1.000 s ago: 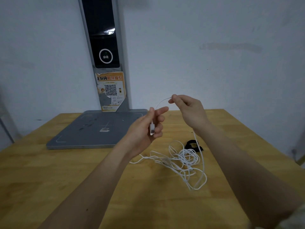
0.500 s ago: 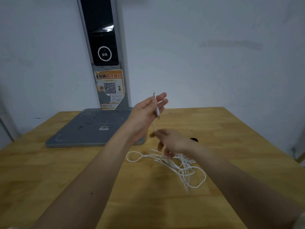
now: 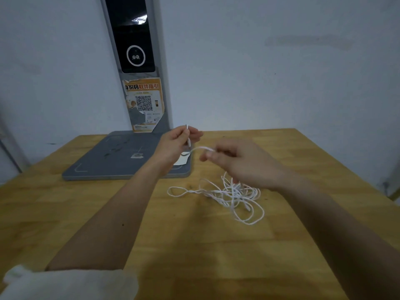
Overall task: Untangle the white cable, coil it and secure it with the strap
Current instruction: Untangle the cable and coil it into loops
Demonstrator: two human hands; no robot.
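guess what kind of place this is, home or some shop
Hard to say, but likely a parcel pickup or work room rather than a home: a bare wooden table, a grey scanner stand with a camera screen, and a QR code sticker on its post.

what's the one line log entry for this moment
left hand: pinches cable end | right hand: pinches white cable | tangle on table | strap: hidden

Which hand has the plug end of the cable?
The left hand. It pinches the plug end of the white cable upright above the grey base. The right hand only holds a stretch of cord further along, above the tangle.
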